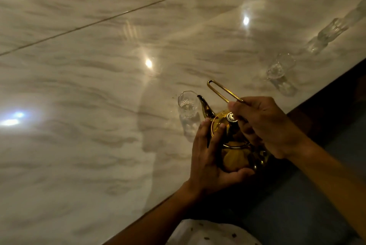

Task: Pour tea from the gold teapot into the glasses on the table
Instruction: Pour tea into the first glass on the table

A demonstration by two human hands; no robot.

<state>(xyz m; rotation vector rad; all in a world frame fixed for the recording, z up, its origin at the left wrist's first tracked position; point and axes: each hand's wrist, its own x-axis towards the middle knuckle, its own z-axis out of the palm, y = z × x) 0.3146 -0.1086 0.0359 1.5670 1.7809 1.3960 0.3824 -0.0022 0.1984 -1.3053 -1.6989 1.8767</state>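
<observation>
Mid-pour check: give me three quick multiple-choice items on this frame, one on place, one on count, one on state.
1. The teapot spout is at the rim of:
A. the nearest glass
B. the farthest glass
C. no glass

2. Glasses visible on the table:
A. one
B. three
C. six

3. The right hand:
A. lies flat on the table
B. grips the gold handle
C. holds a glass

Answers: A, the spout tip touches that rim; B, three stand along the table edge; B, fingers close on the handle while the left hand steadies the body.
</observation>
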